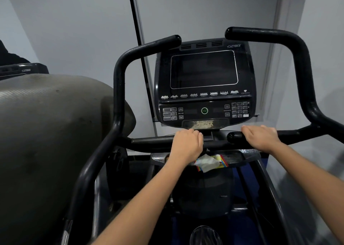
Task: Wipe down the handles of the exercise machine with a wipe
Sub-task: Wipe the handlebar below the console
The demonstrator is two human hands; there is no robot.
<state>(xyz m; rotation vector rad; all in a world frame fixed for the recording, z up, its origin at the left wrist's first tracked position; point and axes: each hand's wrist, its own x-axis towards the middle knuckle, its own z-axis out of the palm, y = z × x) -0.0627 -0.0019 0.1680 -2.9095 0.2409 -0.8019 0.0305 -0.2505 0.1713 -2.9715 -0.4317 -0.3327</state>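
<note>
Grey walls backed the black exercise machine console (204, 81). Below the console, the left hand (187, 142) and right hand (260, 137) were curled over the black padded horizontal handles (149, 140), neither holding a wipe. The crumpled white wipe (206, 163) lay on a colourful packet in the tray (236, 156) beneath the console; picking it up and wrapping it fully around each handle would likely clean best.
</note>
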